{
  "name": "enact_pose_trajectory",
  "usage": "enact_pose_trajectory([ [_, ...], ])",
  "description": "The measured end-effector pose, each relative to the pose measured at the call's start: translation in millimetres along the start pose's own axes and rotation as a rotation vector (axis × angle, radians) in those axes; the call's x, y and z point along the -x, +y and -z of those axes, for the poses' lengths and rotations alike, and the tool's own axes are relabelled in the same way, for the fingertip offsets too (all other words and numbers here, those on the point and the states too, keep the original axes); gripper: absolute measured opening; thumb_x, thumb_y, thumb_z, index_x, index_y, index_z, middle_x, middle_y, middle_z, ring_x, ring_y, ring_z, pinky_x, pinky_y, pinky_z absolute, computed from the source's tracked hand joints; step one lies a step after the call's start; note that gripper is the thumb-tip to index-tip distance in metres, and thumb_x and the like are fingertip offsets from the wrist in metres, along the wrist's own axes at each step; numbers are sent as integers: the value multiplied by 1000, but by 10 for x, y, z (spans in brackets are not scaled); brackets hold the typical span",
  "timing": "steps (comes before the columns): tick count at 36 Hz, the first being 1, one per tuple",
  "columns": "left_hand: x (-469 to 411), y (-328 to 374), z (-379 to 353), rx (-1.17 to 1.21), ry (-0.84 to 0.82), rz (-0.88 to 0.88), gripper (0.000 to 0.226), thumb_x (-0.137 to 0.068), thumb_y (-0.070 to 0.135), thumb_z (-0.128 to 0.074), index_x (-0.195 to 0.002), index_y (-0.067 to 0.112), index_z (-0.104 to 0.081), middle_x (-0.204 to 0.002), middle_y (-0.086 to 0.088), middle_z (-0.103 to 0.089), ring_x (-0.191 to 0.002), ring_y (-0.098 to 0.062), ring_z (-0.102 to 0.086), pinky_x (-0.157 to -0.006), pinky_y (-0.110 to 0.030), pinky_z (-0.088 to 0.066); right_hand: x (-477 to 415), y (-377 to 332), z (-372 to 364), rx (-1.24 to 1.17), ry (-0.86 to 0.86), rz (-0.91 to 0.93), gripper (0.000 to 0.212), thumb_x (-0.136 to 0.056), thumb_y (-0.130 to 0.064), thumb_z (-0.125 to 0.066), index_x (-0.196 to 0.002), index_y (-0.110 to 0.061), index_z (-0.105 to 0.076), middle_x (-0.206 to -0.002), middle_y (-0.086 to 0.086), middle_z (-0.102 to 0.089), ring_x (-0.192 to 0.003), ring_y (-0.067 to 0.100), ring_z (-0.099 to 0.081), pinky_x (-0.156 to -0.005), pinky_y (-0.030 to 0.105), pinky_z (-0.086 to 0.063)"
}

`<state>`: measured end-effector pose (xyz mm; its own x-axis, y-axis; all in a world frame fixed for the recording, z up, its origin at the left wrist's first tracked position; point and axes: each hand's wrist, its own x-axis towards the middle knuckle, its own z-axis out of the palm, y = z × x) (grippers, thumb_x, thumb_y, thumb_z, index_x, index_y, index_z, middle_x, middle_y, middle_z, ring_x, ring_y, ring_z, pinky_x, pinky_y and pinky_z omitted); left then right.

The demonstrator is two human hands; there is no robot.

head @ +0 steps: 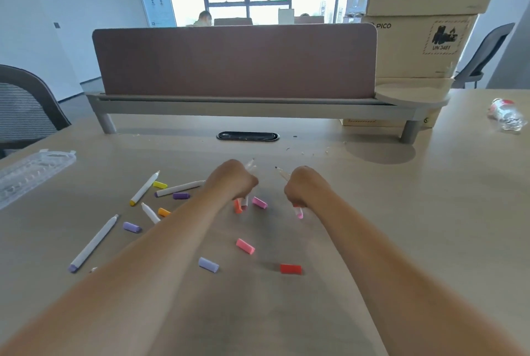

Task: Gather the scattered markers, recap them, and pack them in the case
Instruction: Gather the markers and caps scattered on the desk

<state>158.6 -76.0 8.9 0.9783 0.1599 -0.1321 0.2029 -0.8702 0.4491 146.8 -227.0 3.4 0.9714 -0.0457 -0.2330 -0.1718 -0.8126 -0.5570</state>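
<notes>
- Two fists are above the pale wooden surface [372,212]: left hand [233,180] grips white markers [238,206], orange end below; right hand [301,187] grips a pink-ended white marker [298,213].
- Other white markers [93,242] and loose coloured caps [290,268] lie scattered beneath and leftward.
- Clear plastic case [34,172] lies far left.

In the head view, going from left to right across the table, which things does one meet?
clear case → marker with yellow end → left hand → right hand → crumpled bottle
</notes>
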Motion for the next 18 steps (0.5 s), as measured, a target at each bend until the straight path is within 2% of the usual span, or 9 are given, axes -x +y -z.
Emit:
enact_pose_trajectory([
  [3,170,-108,196,86,14,-15,13,-86,21,-54,-81,10,-50,-60,-8,-52,-57,-25,-51,-56,-27,-36,133,-170,21,101,-66,-2,47,-85,0,-55,-131,-7,-58,-71,10,-70,-60,20,-64,-56,26,-50],
  [4,233,-132,254,101,16,-22,10,-88,21,-54,-85,13,-48,-63,-9,-52,-60,-26,-52,-58,-27,-37,159,-206,19,143,-52,11,47,-85,1,-55,-128,-16,-62,-75,10,-72,-70,23,-68,-62,28,-51],
  [6,332,-192,344,112,15,-21,15,-89,20,-53,-80,10,-47,-65,-9,-50,-61,-25,-52,-56,-27,-36,259,-282,23,179,-40,61,38,-87,2,-57,-98,-34,-60,-82,11,-66,-78,27,-63,-65,31,-48],
  [8,456,-355,457,123,13,4,23,-88,20,-52,-70,7,-47,-63,-9,-50,-58,-24,-51,-53,-26,-33,347,-355,-32,120,-16,98,30,-88,-2,-57,-71,-25,-50,-72,8,-56,-63,23,-56,-56,27,-45],
  [11,611,-607,606,143,-18,41,25,-88,17,-49,-69,1,-50,-48,-9,-53,-46,-23,-48,-47,-21,-32,473,-499,-165,37,-12,109,25,-88,-6,-57,-65,-12,-49,-65,5,-55,-53,16,-51,-49,25,-44],
  [13,729,-757,716,162,-34,62,20,-89,16,-48,-81,-2,-48,-49,-9,-57,-44,-24,-48,-43,-17,-33,558,-640,-263,35,-45,129,24,-89,-6,-58,-66,-11,-50,-63,5,-55,-52,15,-50,-48,24,-43],
  [15,882,-880,836,192,-27,84,11,-91,14,-48,-94,3,-48,-46,-8,-54,-36,-20,-41,-37,-11,-31,639,-770,-363,61,-76,152,20,-92,-11,-55,-73,-10,-50,-57,5,-57,-50,14,-53,-50,25,-41],
  [16,939,-936,881,196,-24,87,19,-91,13,-47,-107,5,-55,-46,-9,-52,-33,-18,-39,-34,-9,-28,686,-827,-417,101,-85,162,17,-94,-12,-52,-78,-11,-49,-54,5,-57,-47,12,-54,-52,26,-40],
  [18,1000,-1049,919,209,-30,84,44,-94,11,-44,-138,5,-43,-57,-12,-56,-27,-15,-43,-32,-8,-25,744,-920,-525,144,-92,175,20,-97,-10,-46,-78,-14,-42,-59,4,-51,-41,8,-53,-56,27,-41],
])
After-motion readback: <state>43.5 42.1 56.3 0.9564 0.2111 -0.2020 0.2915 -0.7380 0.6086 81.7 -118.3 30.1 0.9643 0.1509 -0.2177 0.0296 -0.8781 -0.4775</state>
